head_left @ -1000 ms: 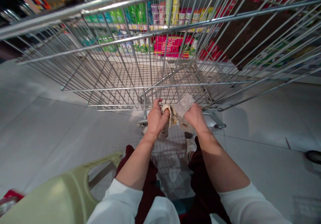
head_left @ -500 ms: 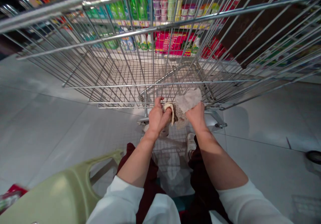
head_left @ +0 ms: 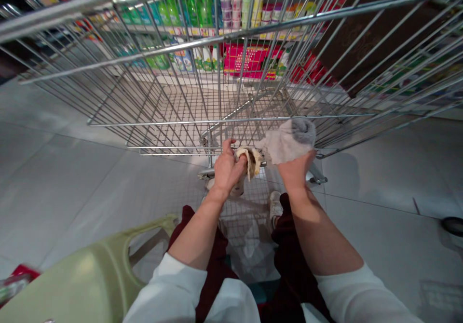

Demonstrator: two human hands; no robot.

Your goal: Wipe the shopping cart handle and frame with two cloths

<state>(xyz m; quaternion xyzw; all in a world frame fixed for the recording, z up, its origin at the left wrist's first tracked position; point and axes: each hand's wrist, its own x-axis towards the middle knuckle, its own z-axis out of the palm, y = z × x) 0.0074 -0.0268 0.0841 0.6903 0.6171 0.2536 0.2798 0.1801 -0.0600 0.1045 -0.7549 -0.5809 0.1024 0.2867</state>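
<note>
"What am I holding?"

"Your left hand (head_left: 227, 166) is curled shut on a cream cloth (head_left: 249, 161); your right hand (head_left: 296, 168) grips a pale grey sock (head_left: 289, 141)."

"Where?"

"Just before the wire shopping cart (head_left: 181, 121)."

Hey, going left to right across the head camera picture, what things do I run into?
Green plastic seat → left hand → tan cloth → right hand → dark round object
</note>
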